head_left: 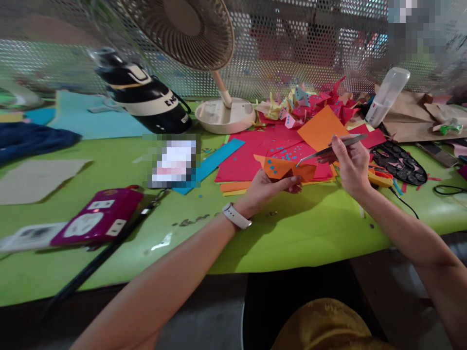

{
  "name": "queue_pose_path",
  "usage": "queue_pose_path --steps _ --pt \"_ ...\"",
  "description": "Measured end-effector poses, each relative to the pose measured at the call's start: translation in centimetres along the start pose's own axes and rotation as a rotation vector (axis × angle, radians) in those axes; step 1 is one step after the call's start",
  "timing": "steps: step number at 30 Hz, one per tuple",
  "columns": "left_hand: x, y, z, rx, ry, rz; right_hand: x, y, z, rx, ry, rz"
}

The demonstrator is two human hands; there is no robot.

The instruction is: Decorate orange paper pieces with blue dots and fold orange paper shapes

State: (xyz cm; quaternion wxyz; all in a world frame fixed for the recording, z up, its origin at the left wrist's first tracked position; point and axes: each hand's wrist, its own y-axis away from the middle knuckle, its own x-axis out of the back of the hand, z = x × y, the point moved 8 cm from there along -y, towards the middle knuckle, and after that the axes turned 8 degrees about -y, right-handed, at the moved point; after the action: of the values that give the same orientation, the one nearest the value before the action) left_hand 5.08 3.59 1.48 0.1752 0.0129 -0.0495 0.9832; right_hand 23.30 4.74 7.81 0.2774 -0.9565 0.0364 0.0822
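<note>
My left hand (272, 188) is closed on a folded orange paper piece (282, 166), which carries several blue dots on its left part. Between the fingers of my right hand (350, 160) is a pair of metal tweezers (337, 146), its tips touching or very near the right part of the folded paper. Beneath both hands lies a stack of red paper (237, 167) with small blue paper dots (288, 153) scattered on it. Behind the tweezers an orange square sheet (323, 127) leans up toward the folded pieces.
Folded paper figures (302, 102) are heaped at the back, beside a fan (224, 116). A black bottle (149, 99) and a purple device (98, 214) stand left. Right are a clear bottle (388, 97), a black tray (399, 163) and an orange-yellow tool (380, 179).
</note>
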Motion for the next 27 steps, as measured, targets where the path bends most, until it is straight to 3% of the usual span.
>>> queue_pose_path --steps 13,27 --pt "-0.3 0.1 0.4 -0.042 0.045 -0.041 0.6 -0.6 2.5 -0.139 -0.096 0.004" --pt "-0.2 0.1 0.2 -0.029 0.009 -0.029 0.4 -0.5 2.4 -0.145 -0.056 -0.032"
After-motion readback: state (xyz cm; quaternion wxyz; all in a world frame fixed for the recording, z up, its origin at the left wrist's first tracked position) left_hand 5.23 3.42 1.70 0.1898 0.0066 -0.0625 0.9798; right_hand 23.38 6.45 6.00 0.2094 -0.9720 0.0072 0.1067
